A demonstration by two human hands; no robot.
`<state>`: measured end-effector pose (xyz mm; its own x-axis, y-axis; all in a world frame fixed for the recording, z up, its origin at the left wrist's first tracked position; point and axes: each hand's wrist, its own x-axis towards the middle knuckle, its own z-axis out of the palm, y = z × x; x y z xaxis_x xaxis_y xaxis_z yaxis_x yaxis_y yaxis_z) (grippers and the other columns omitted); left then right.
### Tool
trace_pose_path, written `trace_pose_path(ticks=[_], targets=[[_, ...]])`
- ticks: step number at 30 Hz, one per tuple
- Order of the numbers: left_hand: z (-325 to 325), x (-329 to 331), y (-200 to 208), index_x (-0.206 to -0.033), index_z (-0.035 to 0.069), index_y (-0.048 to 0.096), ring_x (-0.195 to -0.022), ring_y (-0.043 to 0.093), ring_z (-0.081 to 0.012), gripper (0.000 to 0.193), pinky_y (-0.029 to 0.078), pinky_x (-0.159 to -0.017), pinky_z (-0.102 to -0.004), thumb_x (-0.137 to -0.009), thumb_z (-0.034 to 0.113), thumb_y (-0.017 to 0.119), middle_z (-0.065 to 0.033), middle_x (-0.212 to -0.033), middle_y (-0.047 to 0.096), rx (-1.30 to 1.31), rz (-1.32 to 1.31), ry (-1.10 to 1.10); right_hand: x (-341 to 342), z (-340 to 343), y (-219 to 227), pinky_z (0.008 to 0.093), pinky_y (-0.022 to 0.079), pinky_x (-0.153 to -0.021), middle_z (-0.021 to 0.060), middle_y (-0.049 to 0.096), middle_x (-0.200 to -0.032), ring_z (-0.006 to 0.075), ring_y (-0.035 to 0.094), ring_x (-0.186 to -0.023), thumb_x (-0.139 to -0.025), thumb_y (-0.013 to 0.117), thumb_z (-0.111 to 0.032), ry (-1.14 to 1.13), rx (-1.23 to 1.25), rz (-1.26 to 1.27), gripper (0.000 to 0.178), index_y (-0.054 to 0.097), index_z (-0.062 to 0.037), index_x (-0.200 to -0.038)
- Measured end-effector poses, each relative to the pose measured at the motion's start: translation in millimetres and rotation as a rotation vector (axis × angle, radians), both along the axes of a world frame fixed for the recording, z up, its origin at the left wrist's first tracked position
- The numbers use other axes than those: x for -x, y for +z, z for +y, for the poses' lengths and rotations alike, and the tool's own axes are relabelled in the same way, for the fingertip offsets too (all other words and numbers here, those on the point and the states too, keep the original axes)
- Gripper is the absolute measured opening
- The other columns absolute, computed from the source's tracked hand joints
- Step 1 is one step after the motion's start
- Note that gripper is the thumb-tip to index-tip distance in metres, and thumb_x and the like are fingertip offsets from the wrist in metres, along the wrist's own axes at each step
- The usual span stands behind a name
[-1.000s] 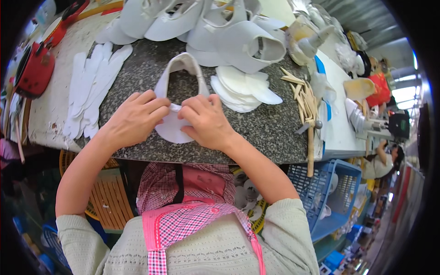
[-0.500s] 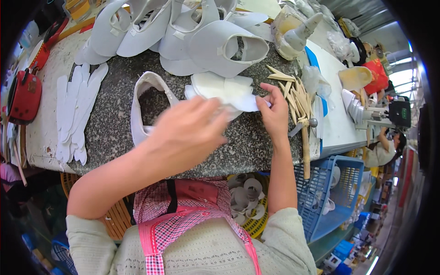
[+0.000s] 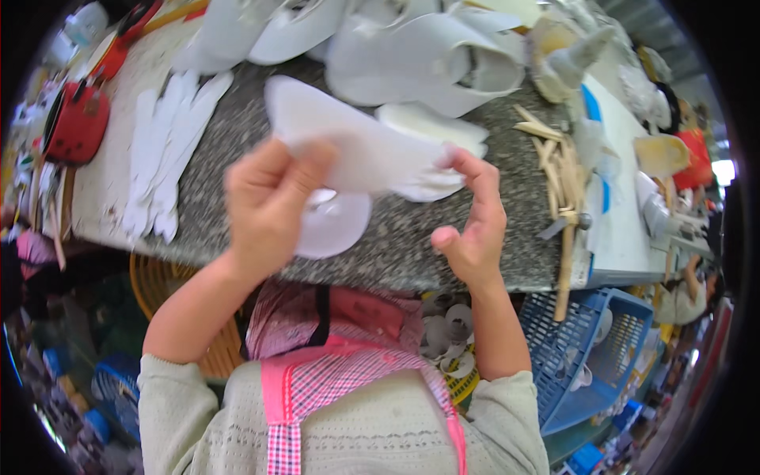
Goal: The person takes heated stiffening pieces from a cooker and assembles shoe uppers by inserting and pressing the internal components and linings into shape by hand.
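Note:
A flat white curved shoe-lining piece (image 3: 356, 138) is pinched between the thumb and fingers of my left hand (image 3: 273, 194), held above the dark speckled slab. My right hand (image 3: 475, 210) has its thumb and index finger spread apart. Its index fingertip is at the piece's right end; whether it touches is hard to tell. Below the held piece lies a stack of similar white pieces (image 3: 431, 131). A rounded white part (image 3: 340, 229) shows beneath my left hand, its other end hidden. Several white shoe uppers (image 3: 427, 63) are heaped at the far side.
Long white strips (image 3: 170, 146) lie on the left. Thin wooden sticks (image 3: 558, 170) and a wooden-handled tool (image 3: 566, 269) are at the right. A red container (image 3: 75, 123) stands far left. A blue plastic basket (image 3: 582, 356) sits below the table's right edge. Another person (image 3: 685, 297) is far right.
My left hand has lifted a white piece from the stack and holds it tilted. The ring-shaped opening of the upper on the slab no longer shows. My head view has shifted.

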<state>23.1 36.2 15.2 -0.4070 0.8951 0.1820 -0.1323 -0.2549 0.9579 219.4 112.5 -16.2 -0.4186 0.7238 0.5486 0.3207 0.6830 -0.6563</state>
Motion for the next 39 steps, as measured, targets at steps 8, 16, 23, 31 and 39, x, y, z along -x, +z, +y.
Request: trace_pose_path(ticks=[8,16,23,31,39], targets=[[-79.7,46.2,-24.0,-0.093,-0.004,0.063,-0.076,0.063,-0.0089,0.012,0.05,-0.064,-0.0217,-0.083,0.001,0.063,-0.0062,-0.084,0.066,0.196,0.153,-0.099,24.8,-50.5,-10.1,0.0196,0.04,-0.056,0.0019,0.062,-0.076,0.0055,0.054,-0.066,-0.078,0.066,-0.004,0.391,0.806,0.188,0.005,0.062,-0.0013,-0.08],[-81.0,56.9,-38.6,-0.083,-0.002,0.062,-0.061,0.061,-0.0071,0.013,0.046,-0.054,-0.0199,-0.083,0.011,0.064,-0.0045,-0.07,0.064,0.41,0.346,-0.012,44.1,-47.2,-26.1,0.0212,0.041,-0.057,0.0012,0.061,-0.078,0.0077,0.056,-0.069,-0.074,0.069,-0.006,0.215,0.581,0.039,0.013,0.063,-0.002,-0.085],[-84.7,65.4,-42.9,-0.084,-0.002,0.065,-0.065,0.06,-0.0068,0.014,0.046,-0.058,-0.0211,-0.083,0.012,0.065,-0.004,-0.073,0.065,0.311,0.198,-0.155,35.9,-49.1,-17.5,0.0242,0.044,-0.066,0.007,0.062,-0.086,0.0119,0.057,-0.075,-0.072,0.068,-0.005,0.38,0.76,0.166,0.01,0.06,-0.001,-0.076],[-35.3,49.3,-35.9,-0.092,-0.002,0.065,-0.076,0.06,-0.0186,0.021,0.05,-0.062,-0.0267,-0.076,0.012,0.065,-0.0081,-0.085,0.061,-0.229,1.071,-0.184,28.1,-38.3,-6.0,0.0415,0.038,-0.091,0.0143,0.05,-0.124,0.0315,0.048,-0.112,-0.067,0.069,-0.015,0.945,0.389,-0.315,0.019,0.055,-0.0038,-0.071],[-13.9,30.6,-36.9,-0.077,-0.003,0.06,-0.072,0.053,-0.0183,0.022,0.051,-0.057,-0.0269,-0.061,0.011,0.061,-0.0059,-0.075,0.048,-0.164,1.773,-0.428,25.1,-48.4,-18.0,0.0411,0.036,-0.089,0.01,0.051,-0.118,0.0287,0.047,-0.108,-0.067,0.069,-0.015,0.788,0.215,-0.368,0.017,0.057,-0.0052,-0.073]])
